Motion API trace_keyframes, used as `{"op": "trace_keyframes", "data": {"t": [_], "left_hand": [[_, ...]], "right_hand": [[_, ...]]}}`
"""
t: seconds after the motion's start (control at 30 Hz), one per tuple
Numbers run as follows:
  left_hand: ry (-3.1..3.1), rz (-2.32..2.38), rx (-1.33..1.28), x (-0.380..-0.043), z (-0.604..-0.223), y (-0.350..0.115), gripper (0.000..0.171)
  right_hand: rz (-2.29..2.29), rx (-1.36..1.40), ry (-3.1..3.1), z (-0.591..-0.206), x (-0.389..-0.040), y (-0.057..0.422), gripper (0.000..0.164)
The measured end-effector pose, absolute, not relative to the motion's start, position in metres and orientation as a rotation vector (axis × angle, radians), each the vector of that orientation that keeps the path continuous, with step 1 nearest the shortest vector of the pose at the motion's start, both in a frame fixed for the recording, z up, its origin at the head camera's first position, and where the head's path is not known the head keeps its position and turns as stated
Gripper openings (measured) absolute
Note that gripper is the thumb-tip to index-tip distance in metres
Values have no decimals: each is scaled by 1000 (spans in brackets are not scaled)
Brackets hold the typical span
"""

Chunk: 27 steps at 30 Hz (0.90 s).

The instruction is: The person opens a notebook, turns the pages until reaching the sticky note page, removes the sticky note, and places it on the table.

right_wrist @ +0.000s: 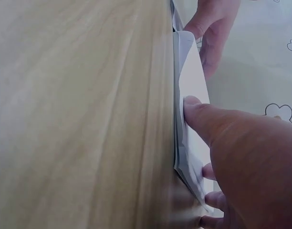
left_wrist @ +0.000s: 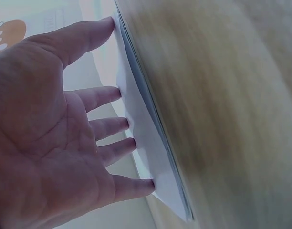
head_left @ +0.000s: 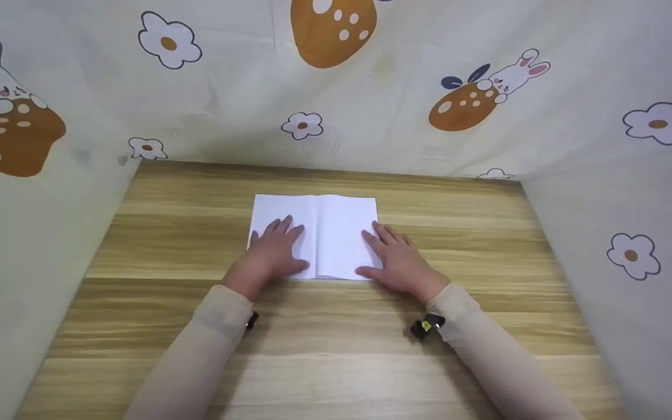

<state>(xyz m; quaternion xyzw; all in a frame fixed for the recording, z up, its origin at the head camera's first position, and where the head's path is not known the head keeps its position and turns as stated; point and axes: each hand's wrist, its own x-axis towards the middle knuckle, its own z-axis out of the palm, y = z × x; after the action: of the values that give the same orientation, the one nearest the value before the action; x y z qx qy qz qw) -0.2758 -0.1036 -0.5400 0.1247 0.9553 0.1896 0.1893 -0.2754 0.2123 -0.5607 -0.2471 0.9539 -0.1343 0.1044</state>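
Observation:
A white booklet (head_left: 345, 233) lies spread open at its middle fold on the wooden table, both visible pages blank. On the left page rests my left hand (head_left: 275, 251), fingers spread; in the left wrist view its fingertips (left_wrist: 145, 185) press on the paper from above. My right hand (head_left: 401, 262) touches the right page near its outer edge, with the thumb (right_wrist: 191, 106) on top of the paper in the right wrist view. Several stacked sheets show along the booklet's near edge (right_wrist: 179, 119). Neither palm lies flat on the paper.
The wood-grain table (head_left: 324, 361) stretches around the booklet on all sides. A pale cloth (head_left: 225, 99) printed with rabbits and flowers hangs behind and at both sides. Dark devices (head_left: 427, 325) are strapped at both wrists, over beige sleeves (head_left: 487, 350).

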Motion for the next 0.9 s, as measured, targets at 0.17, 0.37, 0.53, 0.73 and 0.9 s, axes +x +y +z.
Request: {"op": "trace_keyframes", "data": {"t": [0.17,0.37,0.53,0.73,0.9], "left_hand": [[2684,537,351,-275,-541,-104,89],[2720,552,362,-273,-541,-103,87],[2714,548,363,-274,-542,-102,87],[2702,565,359,-275,-540,-103,88],[2700,541,363,-276,-539,-104,87]], "right_hand": [[-421,-748,2828,-561,-276,214,95],[-552,-912,2839,-558,-271,214,87],[-522,-1070,2794,-557,-262,212,86],[-412,-1201,2799,-558,-259,212,81],[-309,-1225,2830,-558,-260,212,74]]}}
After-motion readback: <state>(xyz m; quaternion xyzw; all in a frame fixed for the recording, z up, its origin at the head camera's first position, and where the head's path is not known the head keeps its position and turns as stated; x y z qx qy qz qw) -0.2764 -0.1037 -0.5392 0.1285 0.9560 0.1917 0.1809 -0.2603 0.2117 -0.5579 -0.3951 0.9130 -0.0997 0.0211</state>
